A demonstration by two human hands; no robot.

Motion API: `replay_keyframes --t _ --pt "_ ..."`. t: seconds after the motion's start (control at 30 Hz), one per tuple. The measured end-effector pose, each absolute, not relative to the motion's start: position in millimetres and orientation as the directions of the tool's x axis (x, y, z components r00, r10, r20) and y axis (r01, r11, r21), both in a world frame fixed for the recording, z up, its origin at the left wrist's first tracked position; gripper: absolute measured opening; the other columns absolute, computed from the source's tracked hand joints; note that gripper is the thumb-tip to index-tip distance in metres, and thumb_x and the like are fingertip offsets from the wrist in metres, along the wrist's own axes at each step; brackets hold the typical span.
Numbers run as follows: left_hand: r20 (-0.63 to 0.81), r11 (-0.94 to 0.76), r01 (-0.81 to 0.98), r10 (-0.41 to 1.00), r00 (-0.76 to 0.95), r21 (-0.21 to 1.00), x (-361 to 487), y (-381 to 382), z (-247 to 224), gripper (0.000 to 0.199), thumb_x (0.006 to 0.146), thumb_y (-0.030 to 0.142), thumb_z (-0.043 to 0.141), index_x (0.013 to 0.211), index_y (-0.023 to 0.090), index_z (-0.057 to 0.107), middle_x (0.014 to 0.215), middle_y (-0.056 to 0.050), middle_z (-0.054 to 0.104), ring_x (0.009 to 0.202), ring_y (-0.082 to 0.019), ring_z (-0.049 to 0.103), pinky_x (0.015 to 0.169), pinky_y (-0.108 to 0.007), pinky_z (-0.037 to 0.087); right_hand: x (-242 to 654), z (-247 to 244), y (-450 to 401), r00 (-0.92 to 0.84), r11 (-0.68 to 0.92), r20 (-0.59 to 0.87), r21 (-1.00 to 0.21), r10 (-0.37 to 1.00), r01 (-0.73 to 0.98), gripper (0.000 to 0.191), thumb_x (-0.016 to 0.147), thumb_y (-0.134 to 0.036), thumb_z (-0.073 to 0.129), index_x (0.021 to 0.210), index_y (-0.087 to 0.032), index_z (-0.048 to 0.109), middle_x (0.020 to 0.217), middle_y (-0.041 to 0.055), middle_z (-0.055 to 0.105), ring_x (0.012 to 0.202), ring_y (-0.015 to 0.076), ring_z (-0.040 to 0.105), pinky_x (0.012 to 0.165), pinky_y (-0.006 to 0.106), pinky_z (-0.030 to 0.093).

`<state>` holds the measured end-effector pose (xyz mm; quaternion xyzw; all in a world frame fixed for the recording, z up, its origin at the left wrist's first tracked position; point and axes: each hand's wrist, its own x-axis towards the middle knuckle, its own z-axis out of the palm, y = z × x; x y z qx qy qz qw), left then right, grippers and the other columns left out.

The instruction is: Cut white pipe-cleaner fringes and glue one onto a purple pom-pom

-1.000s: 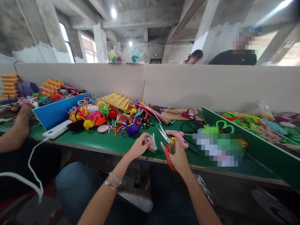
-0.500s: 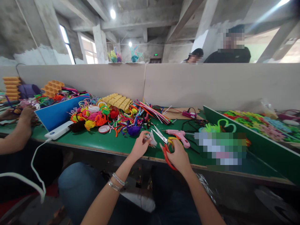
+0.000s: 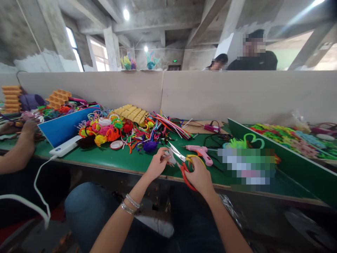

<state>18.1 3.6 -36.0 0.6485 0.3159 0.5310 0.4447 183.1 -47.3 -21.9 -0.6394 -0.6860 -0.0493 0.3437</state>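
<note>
My left hand (image 3: 158, 162) pinches a small whitish, thin piece (image 3: 171, 159) near the table's front edge; its exact kind is unclear. In my right hand (image 3: 199, 174) is a pair of scissors (image 3: 181, 157) with one red and one yellow handle. The blades point up and left, slightly parted, with their tips close by the whitish piece. Just behind the right hand, a pink glue gun (image 3: 201, 151) lies on the green tabletop (image 3: 113, 160). A dark purple fuzzy ball (image 3: 150, 146) rests beyond my left hand.
Colourful pipe cleaners (image 3: 173, 124) and fuzzy pieces heap up behind, near a yellow egg-tray piece (image 3: 131, 114). A blue board (image 3: 71, 124) and a white power bank (image 3: 65, 146) stand left, where another person's arm (image 3: 25, 147) reaches in. A green divider (image 3: 284, 158) runs along the right.
The scissors have shifted a little left, bringing the blades nearer to the whitish piece, and the blades look less widely parted. My left hand has hardly moved.
</note>
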Motion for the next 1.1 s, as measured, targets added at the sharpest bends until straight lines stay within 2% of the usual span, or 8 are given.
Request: replay_keyframes --t 0.3,0.67,0.83,1.1 --pt "0.4 -0.39 -0.09 0.883 0.244 0.916 18.4 3.1 -36.4 0.025 0.076 0.03 0.05 0.096 0.019 0.041 0.07 0.002 0.055 0.056 -0.011 0.06 0.055 -0.024 0.05 187.7 -30.3 -41.8 0.094 0.201 0.597 -0.408 0.797 0.89 0.035 0.066 -0.045 0.053 0.089 -0.02 0.048 0.09 0.0048 0.057 0.084 0.021 0.054 0.066 0.03 0.042" --pt "0.397 -0.39 -0.081 0.886 0.24 0.917 18.6 2.1 -35.6 0.025 0.076 0.03 0.051 0.095 0.019 0.042 0.071 0.002 0.055 0.056 -0.012 0.061 0.055 -0.023 0.05 187.2 -29.9 -42.2 0.082 0.207 0.586 -0.409 0.806 0.889 0.033 0.066 -0.043 0.054 0.088 -0.02 0.048 0.085 0.0043 0.058 0.079 0.0203 0.054 0.065 0.031 0.043" --pt "0.402 -0.393 -0.084 0.885 0.236 0.916 18.7 1.6 -34.7 0.025 0.075 0.031 0.051 0.094 0.018 0.042 0.07 0.002 0.055 0.056 -0.011 0.06 0.054 -0.023 0.05 188.1 -31.9 -42.0 0.095 0.204 0.612 -0.4 0.785 0.893 0.036 0.065 -0.044 0.054 0.091 -0.019 0.048 0.092 0.0061 0.058 0.083 0.0221 0.054 0.066 0.031 0.043" --pt "0.398 -0.386 -0.097 0.885 0.243 0.918 18.7 2.3 -35.3 0.024 0.075 0.03 0.051 0.094 0.019 0.041 0.07 0.002 0.055 0.056 -0.011 0.061 0.054 -0.023 0.05 188.6 -33.8 -40.2 0.073 0.246 0.623 -0.41 0.779 0.878 0.036 0.067 -0.044 0.054 0.091 -0.018 0.049 0.09 0.0076 0.058 0.083 0.0225 0.054 0.07 0.034 0.044"
